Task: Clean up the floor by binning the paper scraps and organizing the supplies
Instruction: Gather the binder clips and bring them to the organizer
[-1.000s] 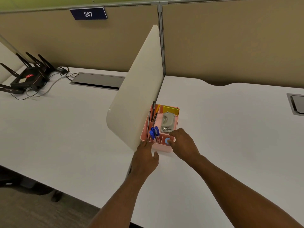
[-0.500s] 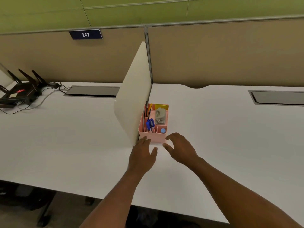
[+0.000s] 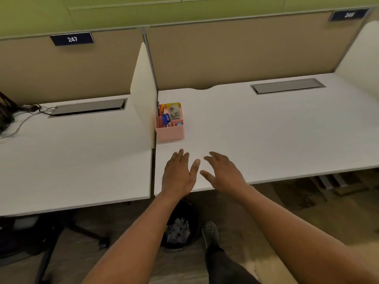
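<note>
Under the surface (image 3: 266,140) edge, black bin (image 3: 191,210) partly hidden by left forearm, paper scraps (image 3: 177,230) inside, blurry. Pink organizer (image 3: 170,132) with supplies sits against white divider (image 3: 143,95), just beyond both hands. Left hand (image 3: 178,175) and right hand (image 3: 222,173) spread, fingers apart, holding nothing.

Evenly lit from overhead, soft and warm, no hard glare on the white desk (image 3: 266,130) — only a faint sheen. Dim beneath the desk edge: floor (image 3: 235,212) and black bin (image 3: 180,224) sunk in shadow, paper scraps (image 3: 177,230) inside reduced to a pale smear. Soft shadow beside the pink organizer (image 3: 170,132) and under the left hand (image 3: 178,175) and right hand (image 3: 223,173). Slight motion blur throughout — number plate (image 3: 72,38) legible but fuzzy. Strong wide-angle bowing at the edges, partitions leaning, forearms stretched large at the bottom.
</note>
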`<state>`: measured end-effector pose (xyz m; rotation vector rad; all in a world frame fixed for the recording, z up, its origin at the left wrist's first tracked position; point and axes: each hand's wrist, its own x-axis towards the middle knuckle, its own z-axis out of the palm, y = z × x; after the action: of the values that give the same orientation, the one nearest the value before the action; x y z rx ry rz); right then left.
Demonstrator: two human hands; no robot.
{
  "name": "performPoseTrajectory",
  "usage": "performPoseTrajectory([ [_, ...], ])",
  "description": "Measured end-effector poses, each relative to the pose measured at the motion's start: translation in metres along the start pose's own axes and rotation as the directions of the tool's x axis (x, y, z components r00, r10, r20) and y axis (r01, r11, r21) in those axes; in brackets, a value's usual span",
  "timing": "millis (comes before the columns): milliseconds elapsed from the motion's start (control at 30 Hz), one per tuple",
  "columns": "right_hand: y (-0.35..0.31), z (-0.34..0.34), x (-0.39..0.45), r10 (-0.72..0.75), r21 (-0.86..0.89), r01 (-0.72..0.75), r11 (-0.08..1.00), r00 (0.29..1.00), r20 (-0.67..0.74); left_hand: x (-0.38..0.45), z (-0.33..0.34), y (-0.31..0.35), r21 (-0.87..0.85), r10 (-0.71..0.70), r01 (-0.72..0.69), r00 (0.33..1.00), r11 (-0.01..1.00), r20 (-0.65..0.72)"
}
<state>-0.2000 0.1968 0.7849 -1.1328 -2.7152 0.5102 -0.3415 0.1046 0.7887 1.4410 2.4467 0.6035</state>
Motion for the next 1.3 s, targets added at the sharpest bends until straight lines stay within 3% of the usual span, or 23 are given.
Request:
performPoseTrajectory([
  [267, 0.028, -0.036, -0.101, 0.157, -0.051, -0.163, 0.985, 0.982, -0.107, -0.068, 0.017, 0.056, 0.069, 0.16, -0.162, 0.987, 0.984, 0.036],
  [467, 0.069, -0.036, -0.16, 0.292, -0.077, -0.301, 0.95, 0.95, -0.107, -0.109, 0.056, 0.079, 0.024, 0.215, -0.217, 0.973, 0.976, 0.085],
  [733, 0.17, 0.024, -0.235, 0.418, 0.048, -0.418, 0.907, 0.908, 0.002, -0.158, 0.151, 0.089, -0.017, 0.138, -0.137, 0.98, 0.99, 0.146],
  [867, 0.233, 0.079, -0.276, 0.476, 0.159, -0.493, 0.856, 0.869, 0.135, -0.194, 0.227, 0.091, -0.029, 0.014, -0.007, 0.969, 1.0, 0.246],
  [1067, 0.308, 0.177, -0.339, 0.598, 0.244, -0.696, 0.676, 0.711, 0.371, -0.247, 0.349, 0.086, -0.007, -0.148, 0.177, 0.844, 0.984, 0.516],
  [1167, 0.348, 0.248, -0.363, 0.596, 0.195, -0.734, 0.651, 0.653, 0.467, -0.264, 0.425, 0.077, 0.007, -0.212, 0.26, 0.77, 0.965, 0.602],
  [1300, 0.389, 0.349, -0.38, 0.586, 0.168, -0.755, 0.634, 0.611, 0.532, -0.271, 0.533, 0.046, 0.097, -0.24, 0.241, 0.687, 0.966, 0.686],
])
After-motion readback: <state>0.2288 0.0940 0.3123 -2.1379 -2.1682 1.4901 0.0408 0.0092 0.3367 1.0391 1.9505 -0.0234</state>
